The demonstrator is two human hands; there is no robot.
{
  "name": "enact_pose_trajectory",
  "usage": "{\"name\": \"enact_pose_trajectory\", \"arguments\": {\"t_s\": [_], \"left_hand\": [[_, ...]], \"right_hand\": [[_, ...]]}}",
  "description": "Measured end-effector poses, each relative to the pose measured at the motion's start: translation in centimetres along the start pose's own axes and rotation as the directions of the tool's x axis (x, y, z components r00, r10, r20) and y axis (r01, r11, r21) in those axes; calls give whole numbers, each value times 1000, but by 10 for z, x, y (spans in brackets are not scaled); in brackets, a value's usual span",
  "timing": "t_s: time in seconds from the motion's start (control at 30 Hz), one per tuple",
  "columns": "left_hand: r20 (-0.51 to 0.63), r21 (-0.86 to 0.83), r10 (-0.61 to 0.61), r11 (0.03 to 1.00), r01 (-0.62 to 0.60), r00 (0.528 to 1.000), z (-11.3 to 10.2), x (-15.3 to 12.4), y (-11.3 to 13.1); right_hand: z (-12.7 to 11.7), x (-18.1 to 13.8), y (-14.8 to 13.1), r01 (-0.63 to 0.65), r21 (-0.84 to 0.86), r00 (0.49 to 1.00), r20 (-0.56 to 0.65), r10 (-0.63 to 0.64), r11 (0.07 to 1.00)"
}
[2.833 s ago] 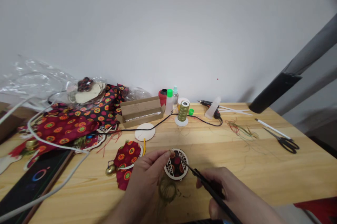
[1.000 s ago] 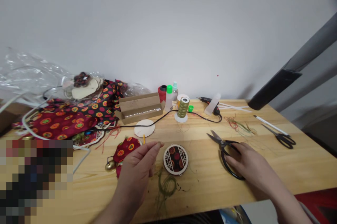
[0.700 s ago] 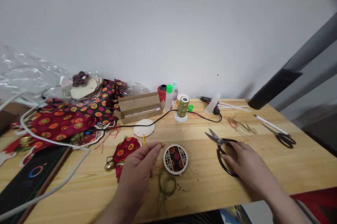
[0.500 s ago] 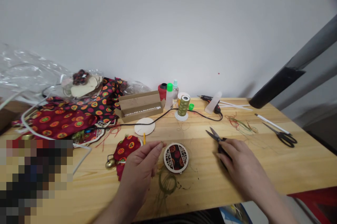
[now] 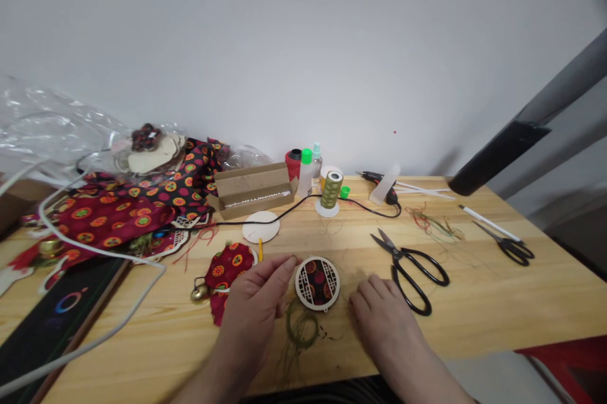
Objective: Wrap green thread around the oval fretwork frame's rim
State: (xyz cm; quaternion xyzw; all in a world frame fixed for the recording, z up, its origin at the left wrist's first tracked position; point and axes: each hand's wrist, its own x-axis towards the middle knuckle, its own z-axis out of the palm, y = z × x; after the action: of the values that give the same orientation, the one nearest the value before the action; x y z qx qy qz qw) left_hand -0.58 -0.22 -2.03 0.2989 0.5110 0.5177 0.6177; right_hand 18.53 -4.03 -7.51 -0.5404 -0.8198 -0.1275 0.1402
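My left hand (image 5: 258, 303) is closed in a pinch, thumb against forefinger, beside the left edge of a round ornament (image 5: 317, 284). What its fingertips hold is too small to make out. The ornament has a pale lattice frame over dark patterned fabric. A coil of olive thread (image 5: 302, 328) lies just below it. My right hand (image 5: 386, 325) rests palm down on the table, fingers loosely bent, holding nothing I can see. Black-handled scissors (image 5: 403, 258) lie with blades parted just beyond it. Partly behind my left hand is a red patterned fabric piece (image 5: 230, 268) with a brass bell (image 5: 200, 292).
An olive thread spool (image 5: 332, 190), glue bottle (image 5: 306, 174), open cardboard box (image 5: 253, 192) and glue gun (image 5: 379, 183) stand along the back. More scissors (image 5: 509, 247) lie right. Patterned fabric (image 5: 114, 214), a dark-screened device (image 5: 66, 322) and a white cable (image 5: 128, 309) occupy the left.
My right hand has let go of the scissors and moved left toward the round ornament. The scissors stay on the table. My left hand has hardly moved.
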Motion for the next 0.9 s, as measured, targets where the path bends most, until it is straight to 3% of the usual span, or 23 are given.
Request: {"name": "enact_pose_trajectory", "arguments": {"t_s": [0.13,0.23,0.37,0.47,0.57,0.7,0.83,0.9], "left_hand": [[27,15,22,1000,-23,999,-2,2,-3],[55,37,28,999,-30,998,-1,1,-3],[41,8,4,1000,-5,999,5,-4,1],[33,-41,1,999,0,999,9,-6,7],[6,-94,5,996,-4,1000,13,-5,12],[-7,-130,8,991,-9,1000,16,-1,18],[16,-86,64,994,-62,998,18,4,26],[25,-46,101,994,-100,995,17,6,30]], "right_hand": [[-18,6,6,-129,263,986,138,95,956],[-35,15,12,-288,507,947,275,165,813],[-51,29,20,-368,659,927,313,206,655],[-59,39,23,-359,692,932,296,207,626],[-59,41,21,-317,568,940,293,173,760],[-30,25,11,-189,188,935,334,118,964],[9,6,4,-29,6,988,150,28,1000],[16,3,3,10,-21,994,109,-8,1000]]}}
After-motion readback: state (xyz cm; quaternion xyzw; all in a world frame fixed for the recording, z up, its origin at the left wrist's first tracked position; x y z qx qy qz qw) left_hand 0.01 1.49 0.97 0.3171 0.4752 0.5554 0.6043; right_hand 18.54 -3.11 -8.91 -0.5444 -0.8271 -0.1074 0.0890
